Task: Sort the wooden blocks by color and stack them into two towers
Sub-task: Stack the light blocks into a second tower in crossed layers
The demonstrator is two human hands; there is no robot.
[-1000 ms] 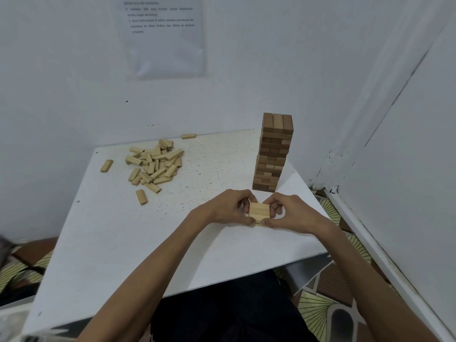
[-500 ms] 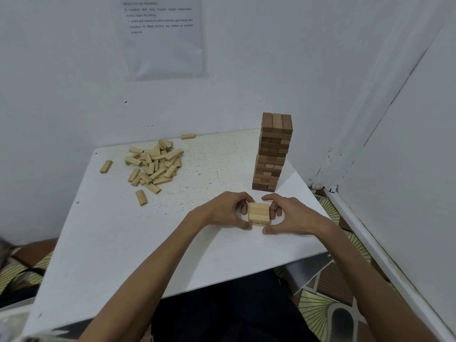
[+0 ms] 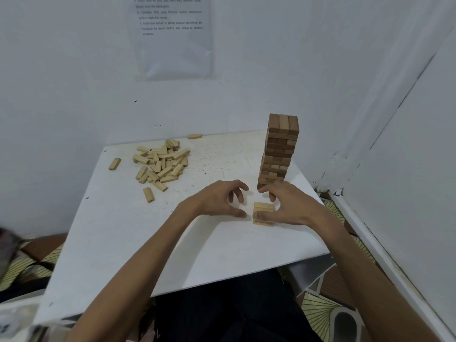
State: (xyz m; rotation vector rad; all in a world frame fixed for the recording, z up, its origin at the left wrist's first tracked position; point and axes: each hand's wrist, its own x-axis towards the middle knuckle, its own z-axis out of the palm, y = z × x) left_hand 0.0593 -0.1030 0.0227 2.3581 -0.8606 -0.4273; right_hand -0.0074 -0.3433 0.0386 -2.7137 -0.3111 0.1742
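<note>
A tall tower of dark brown blocks [image 3: 278,151] stands at the right rear of the white table [image 3: 153,243]. Just in front of it sits a short stack of light wooden blocks [image 3: 264,208]. My right hand [image 3: 290,206] holds that short stack, thumb on its near face and fingers curled behind it. My left hand [image 3: 219,201] hovers just left of the stack with loosely curled fingers, holding nothing and apart from the blocks. A loose pile of light blocks [image 3: 161,164] lies at the table's left rear.
Single light blocks lie apart from the pile: one to the left [image 3: 115,164], one to the front [image 3: 148,194], one by the back wall [image 3: 194,136]. White walls close in behind and to the right. A paper sheet [image 3: 172,35] hangs on the back wall.
My left hand has let go of the short light stack and drawn a little to the left. My right hand stays on the stack.
</note>
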